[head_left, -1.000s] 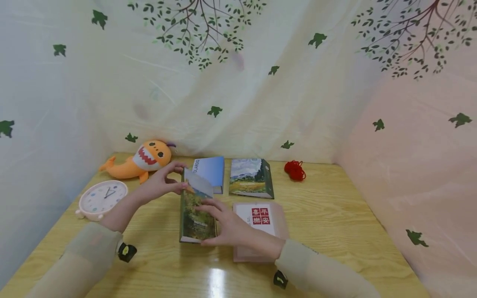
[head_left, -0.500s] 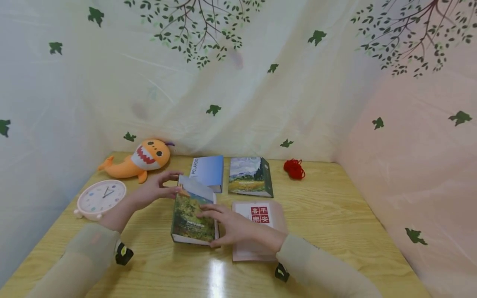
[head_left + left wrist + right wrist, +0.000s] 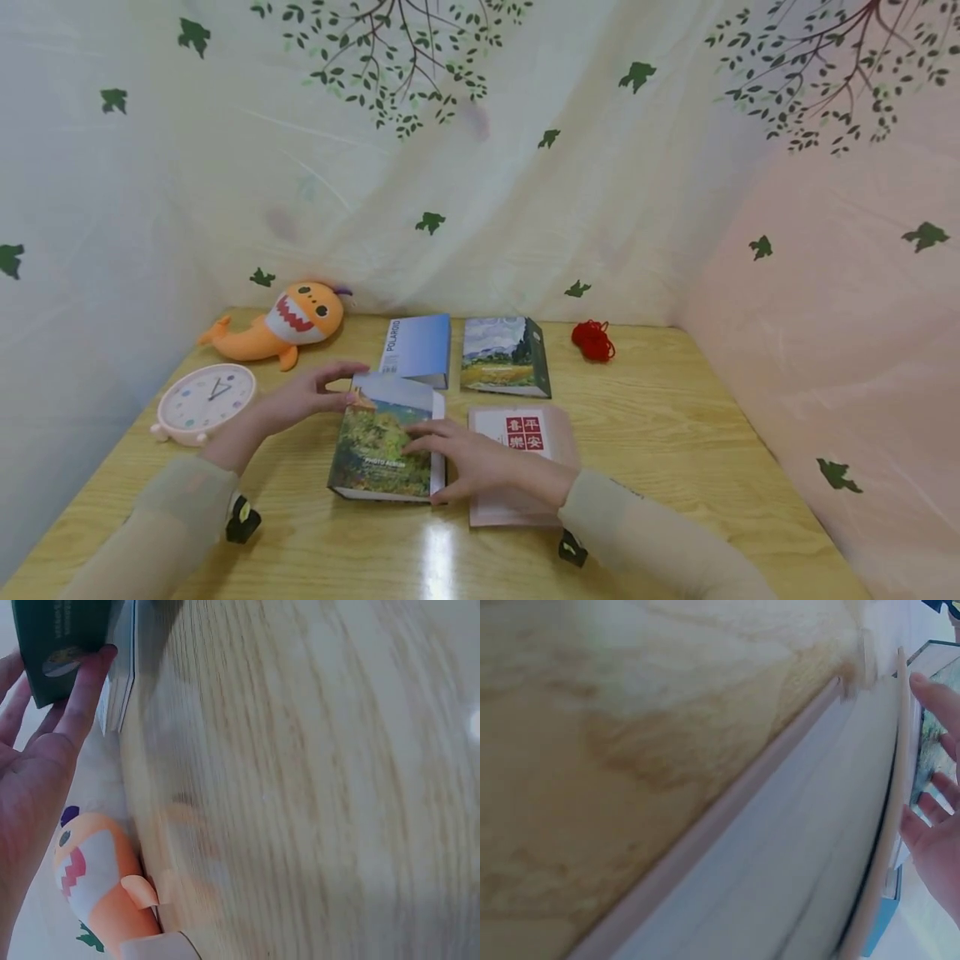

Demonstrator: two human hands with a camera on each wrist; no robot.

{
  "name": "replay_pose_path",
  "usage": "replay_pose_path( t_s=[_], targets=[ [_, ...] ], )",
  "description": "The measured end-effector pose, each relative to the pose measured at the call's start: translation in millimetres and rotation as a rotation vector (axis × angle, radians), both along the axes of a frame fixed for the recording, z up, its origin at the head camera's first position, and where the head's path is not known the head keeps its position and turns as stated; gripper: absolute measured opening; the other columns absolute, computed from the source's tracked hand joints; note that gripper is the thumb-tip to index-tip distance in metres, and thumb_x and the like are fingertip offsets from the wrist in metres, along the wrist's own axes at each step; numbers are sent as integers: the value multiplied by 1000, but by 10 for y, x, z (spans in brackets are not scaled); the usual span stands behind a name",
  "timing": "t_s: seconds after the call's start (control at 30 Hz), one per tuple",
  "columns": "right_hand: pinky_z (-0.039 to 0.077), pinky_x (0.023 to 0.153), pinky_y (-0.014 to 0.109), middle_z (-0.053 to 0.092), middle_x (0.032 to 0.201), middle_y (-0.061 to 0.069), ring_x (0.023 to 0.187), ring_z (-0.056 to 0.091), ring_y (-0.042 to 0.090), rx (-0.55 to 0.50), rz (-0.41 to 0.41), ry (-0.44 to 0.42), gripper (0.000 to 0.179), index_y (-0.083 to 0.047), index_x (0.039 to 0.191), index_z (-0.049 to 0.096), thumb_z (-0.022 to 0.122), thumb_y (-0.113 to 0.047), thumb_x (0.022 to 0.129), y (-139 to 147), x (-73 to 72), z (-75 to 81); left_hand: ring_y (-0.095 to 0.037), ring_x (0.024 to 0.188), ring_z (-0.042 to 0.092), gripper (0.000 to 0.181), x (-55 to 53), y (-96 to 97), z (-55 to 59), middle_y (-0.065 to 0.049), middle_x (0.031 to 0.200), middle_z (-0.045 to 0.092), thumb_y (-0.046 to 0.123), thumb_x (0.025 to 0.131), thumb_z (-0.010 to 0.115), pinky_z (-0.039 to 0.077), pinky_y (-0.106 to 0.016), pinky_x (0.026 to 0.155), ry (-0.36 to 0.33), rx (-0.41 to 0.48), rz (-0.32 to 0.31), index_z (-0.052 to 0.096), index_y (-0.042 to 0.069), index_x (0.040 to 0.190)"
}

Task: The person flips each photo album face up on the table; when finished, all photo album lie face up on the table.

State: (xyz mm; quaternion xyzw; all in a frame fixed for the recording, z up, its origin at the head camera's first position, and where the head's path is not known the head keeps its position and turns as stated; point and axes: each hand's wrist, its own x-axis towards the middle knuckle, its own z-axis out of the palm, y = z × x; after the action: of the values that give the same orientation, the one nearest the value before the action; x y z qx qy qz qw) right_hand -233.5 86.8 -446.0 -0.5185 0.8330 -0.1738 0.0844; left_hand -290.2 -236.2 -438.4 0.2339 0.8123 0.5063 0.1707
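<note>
A photo album (image 3: 384, 471) with a garden painting on its cover lies tilted at the middle front of the table, its dark green spine (image 3: 64, 634) facing left. My left hand (image 3: 303, 398) holds its upper left corner, thumb and fingers at the spine. My right hand (image 3: 480, 458) holds the right side, fingers over the cover and thumb at the lower right page edge. Under my right wrist lies a pink book (image 3: 562, 429) with red square characters on a white panel. Behind the album sits a blue Polaroid album (image 3: 420, 346), its near edge overlapped in the head view.
An album with a wheat-field painting (image 3: 497, 354) lies at the back centre, beside a red yarn bundle (image 3: 594, 342). At the left are an orange shark plush (image 3: 258, 337) and a pink round clock (image 3: 208, 400). A printed curtain (image 3: 480, 192) hangs behind the table (image 3: 675, 467).
The photo album has come down and toward me, turning its cover from narrow and steep to wide and flatter. Both hands moved with it, the left one lower; more of the Polaroid album shows.
</note>
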Motion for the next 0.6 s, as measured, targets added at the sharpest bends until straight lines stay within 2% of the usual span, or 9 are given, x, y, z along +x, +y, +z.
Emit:
replay_pose_path(
  t_s=[0.17, 0.4, 0.5, 0.6],
  targets=[
    [31, 110, 36, 22, 154, 10, 140, 24, 26, 2, -39, -48, 67, -22, 139, 46, 76, -31, 80, 30, 17, -34, -30, 114, 56, 56, 22, 8, -54, -18, 144, 39, 25, 89, 66, 52, -31, 84, 6, -55, -21, 46, 10, 139],
    [32, 109, 36, 21, 154, 8, 140, 26, 25, 58, -57, -74, 66, -29, 139, 45, 75, -34, 80, 77, 57, -31, -31, 115, 57, 54, 69, 20, -89, -17, 140, 45, 27, 87, 68, 50, -35, 89, 4, -113, -33, 50, 9, 135],
    [31, 110, 37, 20, 156, 5, 141, 24, 24, 89, -60, -88, 65, -32, 139, 44, 73, -36, 82, 87, 79, -29, -25, 104, 59, 51, 79, 33, -92, -17, 135, 49, 28, 87, 69, 51, -31, 83, 32, -151, -34, 53, 11, 132],
    [31, 111, 37, 17, 157, 3, 142, 21, 22, 105, -56, -104, 64, -33, 139, 43, 72, -37, 83, 91, 92, -26, -21, 91, 56, 50, 88, 39, -90, -17, 131, 50, 28, 86, 70, 49, -27, 74, 82, -190, -39, 55, 9, 130]
  ],
)
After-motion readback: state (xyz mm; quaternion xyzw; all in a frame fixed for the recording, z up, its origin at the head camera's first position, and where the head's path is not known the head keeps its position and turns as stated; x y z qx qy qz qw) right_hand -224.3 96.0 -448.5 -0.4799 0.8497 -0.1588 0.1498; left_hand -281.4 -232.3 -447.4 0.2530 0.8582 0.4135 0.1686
